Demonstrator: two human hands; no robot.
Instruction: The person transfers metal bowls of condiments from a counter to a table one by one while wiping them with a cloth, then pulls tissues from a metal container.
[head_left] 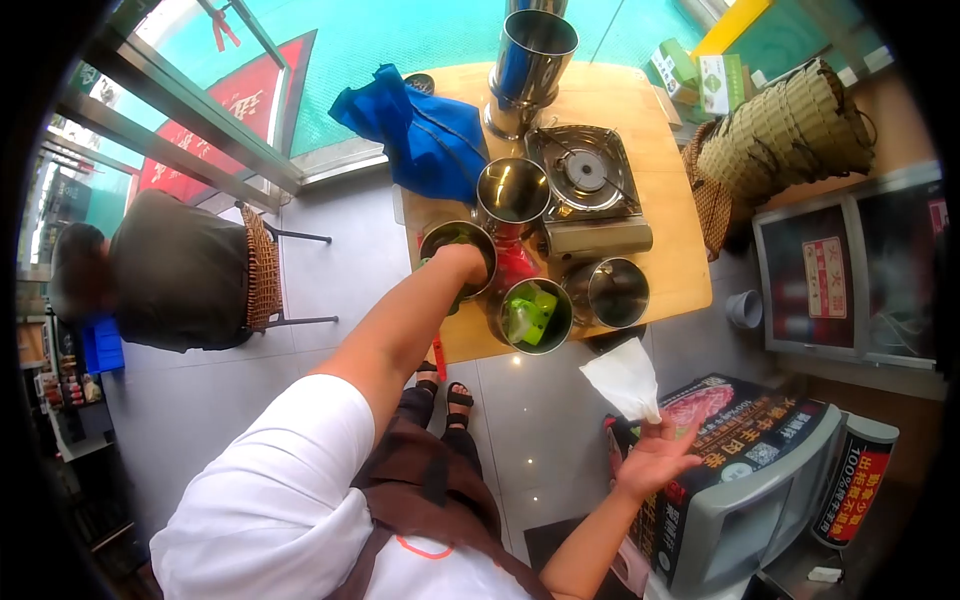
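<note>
My left hand [463,262] reaches down into a metal pot [431,238] at the table's left edge. Its fingers are hidden inside, where something dark green shows. Held out at the right, my right hand [655,455] pinches the lower corner of a white sheet [622,382], like a tissue or thin cloth. Close to the left hand stands another metal pot [484,212], with red plastic [515,262] below it. A third metal pot [505,338] holds bright green packets [531,312]. To its right is one more metal pot [640,290].
A portable gas stove [588,172] and stacked steel containers [525,70] stand on the wooden table [675,240]. A blue bag [420,135] lies at its left. Woven baskets [785,130] are right, a freezer [760,500] lower right. A person [180,270] sits at left.
</note>
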